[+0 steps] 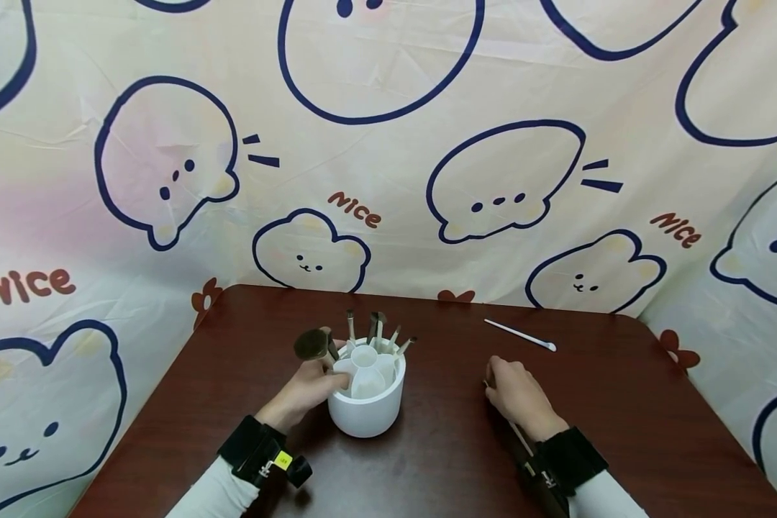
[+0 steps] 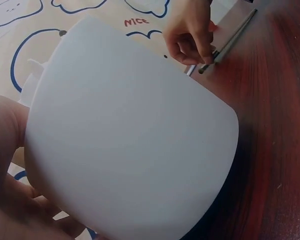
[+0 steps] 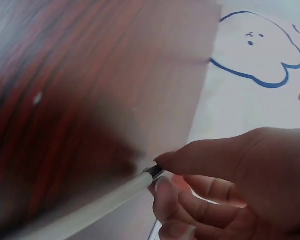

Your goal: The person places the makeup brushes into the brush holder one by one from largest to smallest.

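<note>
My left hand (image 1: 307, 388) grips the left side of a white round brush holder (image 1: 365, 417), its thumb over the rim. The holder stands upright on the table and has several compartments inside. Several makeup brushes stand in its back part, and a large fluffy brush (image 1: 312, 345) leans out at the left, beside the left fingers. To the right of the holder, low over the table, my right hand (image 1: 521, 396) pinches a slim makeup brush between thumb and fingers. Its pale handle (image 3: 105, 205) runs back toward the wrist, and the dark part by the fingertips is partly covered.
Another thin white brush (image 1: 521, 335) lies on the dark brown table (image 1: 440, 460), beyond the right hand. A cartoon-printed cloth (image 1: 395, 158) hangs behind the table and along both sides. Each wrist wears a black band with a camera.
</note>
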The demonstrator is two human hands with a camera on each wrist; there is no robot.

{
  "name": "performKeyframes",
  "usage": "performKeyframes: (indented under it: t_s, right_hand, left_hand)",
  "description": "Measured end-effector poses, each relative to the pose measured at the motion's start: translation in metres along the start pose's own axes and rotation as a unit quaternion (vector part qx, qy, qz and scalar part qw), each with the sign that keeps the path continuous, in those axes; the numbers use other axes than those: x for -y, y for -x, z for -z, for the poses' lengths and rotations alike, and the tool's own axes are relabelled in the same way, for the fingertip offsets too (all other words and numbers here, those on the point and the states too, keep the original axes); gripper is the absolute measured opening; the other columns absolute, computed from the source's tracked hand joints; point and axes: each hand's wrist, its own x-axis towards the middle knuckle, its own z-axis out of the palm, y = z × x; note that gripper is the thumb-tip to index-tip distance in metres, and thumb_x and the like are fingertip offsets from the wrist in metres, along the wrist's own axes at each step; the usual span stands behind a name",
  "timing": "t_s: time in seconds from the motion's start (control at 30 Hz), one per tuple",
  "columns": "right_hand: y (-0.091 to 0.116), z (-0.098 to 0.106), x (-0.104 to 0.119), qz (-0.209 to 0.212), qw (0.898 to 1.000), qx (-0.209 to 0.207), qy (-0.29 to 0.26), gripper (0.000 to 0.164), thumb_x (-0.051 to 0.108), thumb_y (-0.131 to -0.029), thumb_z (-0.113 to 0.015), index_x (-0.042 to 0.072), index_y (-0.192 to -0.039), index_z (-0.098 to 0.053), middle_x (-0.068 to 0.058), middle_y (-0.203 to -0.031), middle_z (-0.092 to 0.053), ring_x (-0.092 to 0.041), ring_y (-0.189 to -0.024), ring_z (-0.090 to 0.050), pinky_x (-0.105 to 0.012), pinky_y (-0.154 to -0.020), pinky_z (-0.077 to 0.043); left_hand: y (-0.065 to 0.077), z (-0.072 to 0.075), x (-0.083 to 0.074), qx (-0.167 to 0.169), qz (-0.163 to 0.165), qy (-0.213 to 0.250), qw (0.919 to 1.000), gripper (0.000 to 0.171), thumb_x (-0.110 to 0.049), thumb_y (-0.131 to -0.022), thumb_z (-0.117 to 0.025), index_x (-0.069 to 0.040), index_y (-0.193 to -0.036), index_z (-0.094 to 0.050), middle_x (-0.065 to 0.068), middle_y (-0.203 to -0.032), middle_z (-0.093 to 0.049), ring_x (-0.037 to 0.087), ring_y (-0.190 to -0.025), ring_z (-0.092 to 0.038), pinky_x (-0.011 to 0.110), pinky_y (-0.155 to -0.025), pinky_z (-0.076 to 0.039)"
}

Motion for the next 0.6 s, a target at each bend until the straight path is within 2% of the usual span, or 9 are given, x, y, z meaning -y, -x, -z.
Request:
performKeyframes:
  t_s: [0.13, 0.27, 0.4, 0.5, 0.6]
  right_hand:
    - [0.001, 0.009, 0.009, 0.027, 0.998, -0.018, -0.062, 0.014, 0.006, -0.083, -0.066, 0.005, -0.093, -0.057, -0.002, -0.075, -0.057, -0.013, -0.06, -0.05, -0.03, -0.053, -0.043]
    - [0.003, 0.025, 0.023, 0.081, 0.986, -0.082, -0.123, 0.014, 0.007, -0.084, -0.066, 0.007, -0.098, -0.063, 0.0, -0.08, -0.063, -0.01, -0.067, -0.056, -0.03, -0.057, -0.048]
    - [0.01, 0.047, 0.042, 0.121, 0.967, -0.144, -0.174, 0.016, 0.015, -0.084, -0.069, 0.011, -0.099, -0.067, 0.004, -0.086, -0.066, -0.007, -0.074, -0.059, -0.028, -0.06, -0.05]
    - [0.018, 0.063, 0.057, 0.138, 0.948, -0.157, -0.238, 0.016, 0.02, -0.085, -0.069, 0.016, -0.1, -0.067, 0.004, -0.088, -0.066, -0.009, -0.074, -0.058, -0.027, -0.059, -0.05]
    - [0.027, 0.077, 0.074, 0.157, 0.923, -0.162, -0.311, 0.015, 0.018, -0.085, -0.068, 0.016, -0.1, -0.066, -0.001, -0.084, -0.065, -0.015, -0.07, -0.058, -0.027, -0.056, -0.049]
  left_hand:
    - [-0.001, 0.0, 0.003, -0.001, -0.009, -0.008, 0.9999, 0.069, 0.001, -0.067, -0.062, -0.005, -0.133, -0.041, 0.011, -0.134, -0.042, 0.025, -0.116, -0.042, 0.046, -0.093, -0.035]
    - [-0.001, -0.002, 0.005, 0.012, -0.002, -0.02, 0.9997, 0.074, 0.001, -0.066, -0.061, -0.005, -0.136, -0.039, 0.012, -0.133, -0.046, 0.023, -0.115, -0.043, 0.047, -0.094, -0.034]
    - [-0.002, -0.004, 0.006, 0.02, 0.005, -0.024, 0.9995, 0.075, 0.002, -0.065, -0.059, -0.005, -0.136, -0.038, 0.013, -0.13, -0.05, 0.023, -0.109, -0.047, 0.044, -0.089, -0.037]
    - [-0.003, -0.005, 0.006, 0.016, 0.013, -0.025, 0.9995, 0.073, 0.002, -0.065, -0.06, -0.005, -0.135, -0.04, 0.013, -0.128, -0.051, 0.023, -0.107, -0.048, 0.043, -0.088, -0.038]
    - [-0.004, -0.006, 0.006, 0.012, 0.021, -0.027, 0.9994, 0.073, 0.002, -0.065, -0.06, -0.005, -0.135, -0.04, 0.012, -0.129, -0.05, 0.022, -0.108, -0.048, 0.042, -0.088, -0.038]
